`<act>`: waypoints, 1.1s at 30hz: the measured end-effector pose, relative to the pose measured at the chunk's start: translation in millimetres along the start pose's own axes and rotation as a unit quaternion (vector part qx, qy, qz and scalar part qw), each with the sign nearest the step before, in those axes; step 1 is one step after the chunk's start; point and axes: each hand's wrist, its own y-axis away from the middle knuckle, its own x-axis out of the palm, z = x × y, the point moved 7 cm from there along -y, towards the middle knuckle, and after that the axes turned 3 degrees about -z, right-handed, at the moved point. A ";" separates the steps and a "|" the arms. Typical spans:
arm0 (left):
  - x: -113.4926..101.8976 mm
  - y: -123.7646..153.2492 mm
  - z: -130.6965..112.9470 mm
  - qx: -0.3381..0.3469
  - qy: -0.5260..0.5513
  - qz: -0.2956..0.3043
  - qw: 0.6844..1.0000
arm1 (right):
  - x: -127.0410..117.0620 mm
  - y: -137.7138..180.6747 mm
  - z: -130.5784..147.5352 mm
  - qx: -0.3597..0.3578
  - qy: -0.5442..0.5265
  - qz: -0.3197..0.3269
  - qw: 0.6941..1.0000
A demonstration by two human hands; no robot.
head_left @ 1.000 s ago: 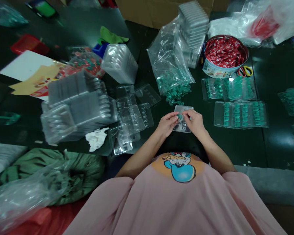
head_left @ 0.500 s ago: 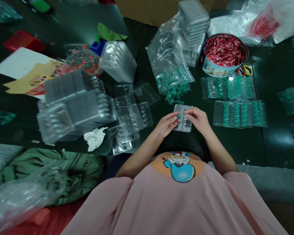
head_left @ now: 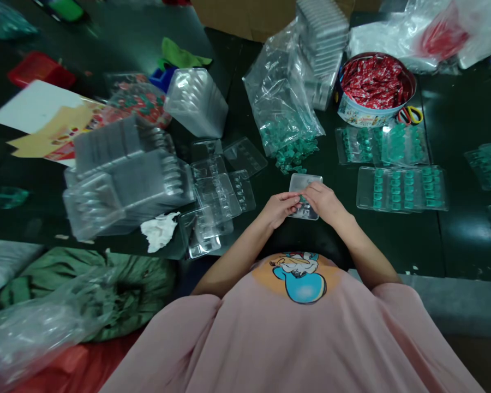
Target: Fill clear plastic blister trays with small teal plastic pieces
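A clear plastic blister tray [head_left: 298,181] with moulded cavities lies on the dark table in front of me. Over its left edge, my left hand [head_left: 283,208] pinches a small green translucent plastic piece [head_left: 301,200]. My right hand [head_left: 321,200] reaches in from the other side, its fingertips together at the same piece; they hide part of it and part of the tray. Just beyond the tray, a loose heap of such green pieces [head_left: 292,155] spills from a clear plastic bag [head_left: 282,87].
Filled trays [head_left: 401,189] of green pieces lie to the right, below a round tin [head_left: 370,115] of red wrapped items and scissors [head_left: 409,115]. Loose clear trays [head_left: 216,191] and tall tray stacks [head_left: 131,164] cover the left side. White crumpled tissue [head_left: 159,232] lies near the front edge.
My right hand has moved left and slightly down across the tray, so its fingers now meet those of my left hand at the green piece. The left hand has barely shifted.
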 end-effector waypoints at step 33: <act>68.7 -77.4 -50.6 0.337 -0.542 0.155 0.754 | -23.0 53.8 -89.3 0.284 -0.134 -0.185 0.931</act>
